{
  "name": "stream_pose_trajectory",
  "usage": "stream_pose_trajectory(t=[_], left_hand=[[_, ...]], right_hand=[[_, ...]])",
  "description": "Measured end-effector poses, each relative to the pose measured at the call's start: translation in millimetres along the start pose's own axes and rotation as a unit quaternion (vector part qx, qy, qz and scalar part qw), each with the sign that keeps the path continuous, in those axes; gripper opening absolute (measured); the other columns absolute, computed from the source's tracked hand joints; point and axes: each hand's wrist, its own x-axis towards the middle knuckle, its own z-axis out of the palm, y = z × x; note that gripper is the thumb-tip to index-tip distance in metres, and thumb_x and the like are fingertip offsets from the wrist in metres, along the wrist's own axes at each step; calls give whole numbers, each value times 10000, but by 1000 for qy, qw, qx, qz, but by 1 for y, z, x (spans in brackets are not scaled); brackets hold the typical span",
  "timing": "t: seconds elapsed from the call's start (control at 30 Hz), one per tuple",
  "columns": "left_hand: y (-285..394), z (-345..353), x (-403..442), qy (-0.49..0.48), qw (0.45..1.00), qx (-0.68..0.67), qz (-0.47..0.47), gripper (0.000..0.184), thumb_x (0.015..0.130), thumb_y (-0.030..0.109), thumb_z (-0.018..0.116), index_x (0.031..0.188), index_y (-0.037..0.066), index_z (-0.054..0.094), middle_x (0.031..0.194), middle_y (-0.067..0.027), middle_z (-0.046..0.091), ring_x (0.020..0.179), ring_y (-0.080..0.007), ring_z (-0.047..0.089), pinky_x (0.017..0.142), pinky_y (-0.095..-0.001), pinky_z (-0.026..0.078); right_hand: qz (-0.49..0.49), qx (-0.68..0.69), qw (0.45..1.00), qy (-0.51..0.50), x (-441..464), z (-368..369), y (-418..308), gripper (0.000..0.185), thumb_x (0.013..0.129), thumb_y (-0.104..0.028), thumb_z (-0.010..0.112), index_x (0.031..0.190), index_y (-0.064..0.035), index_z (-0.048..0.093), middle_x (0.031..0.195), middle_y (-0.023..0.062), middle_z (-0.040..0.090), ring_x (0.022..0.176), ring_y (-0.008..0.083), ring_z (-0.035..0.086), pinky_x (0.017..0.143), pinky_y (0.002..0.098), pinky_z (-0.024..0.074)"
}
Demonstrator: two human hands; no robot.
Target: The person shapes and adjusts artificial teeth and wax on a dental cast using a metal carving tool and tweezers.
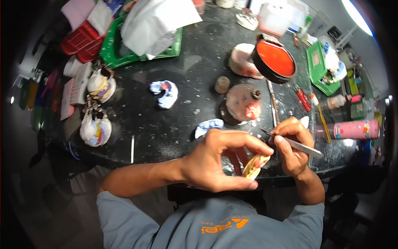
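Between the thumb and fingers of my left hand (pixel 219 159) is a small yellowish dental cast (pixel 253 167) with a pinkish patch, tilted near the table's front edge. My right hand (pixel 293 147) pinches a metal knife (pixel 304 148), its dark pointed tip directed left, just above and apart from the cast. Beyond my left hand lies a pale blue dental piece (pixel 208 127). Behind it stands a round burner (pixel 242 103) with a metal cap and red wax stains.
A dish of red wax (pixel 275 59) rests beside a plaster cast (pixel 244 61). A blue-white cast (pixel 165 93) lies mid-table. Mounted casts (pixel 96 129) stand left, near a green basket (pixel 178 43). A pink bottle (pixel 356 129) lies right.
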Motion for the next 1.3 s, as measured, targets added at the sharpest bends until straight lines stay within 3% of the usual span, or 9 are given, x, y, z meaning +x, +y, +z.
stream_pose_trajectory(t=[0.1, 0.23, 0.4, 0.7, 0.87, 1.07, 1.3], left_hand=[[1, 0, 1, 42, 996, 74, -20, 550, 773, 64, 892, 1271, 0, 668, 1086, -83, 708, 870, -94, 705, 701, -233, 594], [-7, -1, 1, 67, 991, 114, 8, 544, 761, 95, 892, 1255, 20, 677, 1049, -49, 720, 850, -67, 682, 666, -223, 578], [-9, 0, 0, 73, 996, 59, 0, 541, 761, 88, 882, 1260, 44, 676, 1058, -45, 721, 873, -86, 692, 695, -246, 616], [-10, -2, 1, 71, 996, 40, -22, 582, 780, 87, 882, 1305, 55, 635, 1151, -70, 688, 977, -101, 676, 736, -244, 618], [-7, -1, -1, 56, 998, 12, -10, 618, 766, 65, 894, 1318, 39, 619, 1185, -89, 671, 992, -142, 702, 751, -271, 639], [0, 0, -4, 20, 998, -33, 55, 633, 750, -27, 889, 1314, -38, 602, 1131, -144, 700, 987, -162, 723, 791, -292, 641], [1, -2, -2, 38, 994, 0, 98, 667, 684, -57, 927, 1273, -55, 614, 1118, -175, 692, 1051, -239, 727, 825, -317, 647]], right_hand=[[-82, -89, 992, -43, 7, 1, -3, 76, 799, 57, 668, 865, 37, 636, 809, 163, 668, 690, 263, 642, 649, 344, 516], [-88, -87, 990, -74, 7, 6, -5, 84, 813, 45, 688, 887, 40, 648, 812, 171, 677, 682, 273, 654, 644, 351, 528], [-106, -97, 986, -88, 9, 10, -7, 110, 843, 77, 686, 952, 76, 681, 871, 209, 716, 781, 316, 731, 714, 354, 573], [-68, -105, 991, -48, 5, 12, -6, 130, 846, 92, 716, 967, 55, 687, 881, 196, 724, 786, 291, 735, 721, 345, 579], [-86, -125, 987, -48, 4, 10, -6, 167, 779, 94, 769, 891, 18, 672, 861, 144, 726, 780, 270, 733, 711, 338, 570], [-117, -123, 984, -58, 6, 7, -5, 199, 730, 107, 765, 876, 5, 677, 846, 132, 725, 729, 247, 717, 663, 316, 556], [-134, -116, 984, -16, 7, 4, -2, 197, 769, 84, 792, 925, 3, 705, 857, 133, 737, 735, 215, 716, 649, 300, 557]])
